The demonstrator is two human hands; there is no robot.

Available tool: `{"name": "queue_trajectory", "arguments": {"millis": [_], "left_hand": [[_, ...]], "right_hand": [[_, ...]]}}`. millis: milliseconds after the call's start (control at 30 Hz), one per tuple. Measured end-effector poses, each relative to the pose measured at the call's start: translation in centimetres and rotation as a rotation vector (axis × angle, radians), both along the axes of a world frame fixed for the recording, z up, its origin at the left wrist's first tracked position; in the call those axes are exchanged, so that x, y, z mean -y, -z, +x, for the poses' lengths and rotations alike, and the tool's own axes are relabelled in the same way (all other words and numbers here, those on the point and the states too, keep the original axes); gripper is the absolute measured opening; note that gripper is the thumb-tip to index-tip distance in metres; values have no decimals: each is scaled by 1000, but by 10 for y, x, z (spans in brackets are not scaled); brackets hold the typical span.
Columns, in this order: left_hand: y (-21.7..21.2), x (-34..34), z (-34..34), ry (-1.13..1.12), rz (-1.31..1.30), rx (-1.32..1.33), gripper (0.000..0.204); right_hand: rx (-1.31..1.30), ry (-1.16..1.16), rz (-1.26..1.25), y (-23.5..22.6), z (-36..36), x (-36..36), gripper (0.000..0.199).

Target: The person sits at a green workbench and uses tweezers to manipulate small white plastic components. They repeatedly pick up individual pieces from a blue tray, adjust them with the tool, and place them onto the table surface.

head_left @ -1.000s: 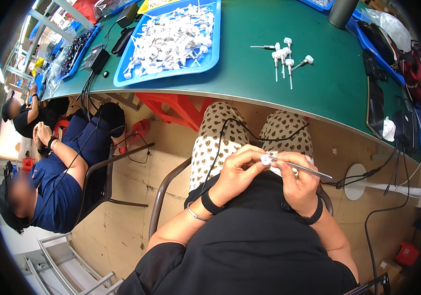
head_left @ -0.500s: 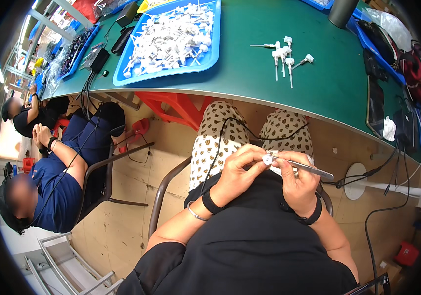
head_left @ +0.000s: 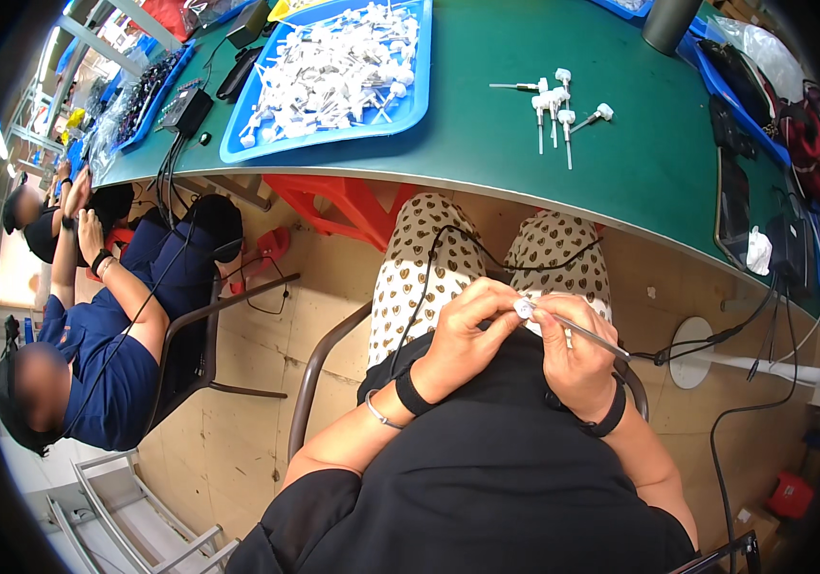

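Looking down past our black shirt (head_left: 487, 478), we see our two bare hands meeting above our lap, in front of the edge of a green table (head_left: 487, 143). Our left hand (head_left: 472, 330) pinches a small white piece (head_left: 524, 308) between thumb and fingers, its round end facing up toward us. Our right hand (head_left: 577, 359) grips a slim metal tool (head_left: 594, 335); one end points at the white piece and the other slants out to the lower right. Our fingers hide whether the tool's tip touches the piece. We wear a dark band on each wrist, plus a metal bracelet (head_left: 386, 413) on the left arm. Below our hands are pale trousers (head_left: 424, 268) with a dark heart-like print.

On the table, ahead and to our left, a blue tray (head_left: 333, 150) holds a heap of white parts (head_left: 333, 72) with thin stems. Ahead and to our right, a small cluster of similar parts (head_left: 554, 100) lies directly on the green surface. Farther right we find a dark cylinder (head_left: 671, 24) and a crumpled white tissue (head_left: 757, 251). To our left, a co-worker (head_left: 113, 354) in dark blue sits on a chair, both hands raised near the table.
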State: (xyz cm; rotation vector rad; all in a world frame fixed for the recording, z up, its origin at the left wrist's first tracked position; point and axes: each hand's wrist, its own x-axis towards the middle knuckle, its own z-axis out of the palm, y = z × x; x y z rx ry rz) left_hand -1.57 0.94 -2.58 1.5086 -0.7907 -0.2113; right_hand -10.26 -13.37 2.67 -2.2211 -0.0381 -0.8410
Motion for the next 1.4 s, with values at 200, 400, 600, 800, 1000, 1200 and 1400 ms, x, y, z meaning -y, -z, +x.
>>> {"name": "queue_trajectory", "arguments": {"millis": [200, 400, 600, 800, 1000, 1200, 1400], "left_hand": [[5, -1, 3, -2, 24, 45, 16], [0, -2, 5, 70, -19, -202, 10], [-6, -2, 4, 111, -69, -410, 10], [-12, -6, 8, 92, -47, -346, 9], [-88, -18, 84, -230, -45, 281, 10], [-153, -36, 253, -698, 365, 692, 44], [-154, 49, 189, -257, 481, 531, 34]], "right_hand": [[-41, -61, -55, -6, -1, 3, 10], [10, -2, 66, -16, -3, 10, 14], [-48, 15, 247, -8, -6, 13, 13], [-38, -5, 387, -6, -5, 11, 12], [-31, 10, 483, -7, -8, 15, 12], [-26, -22, 494, -15, -7, 15, 11], [16, 14, 474, -12, -8, 27, 11]]}}
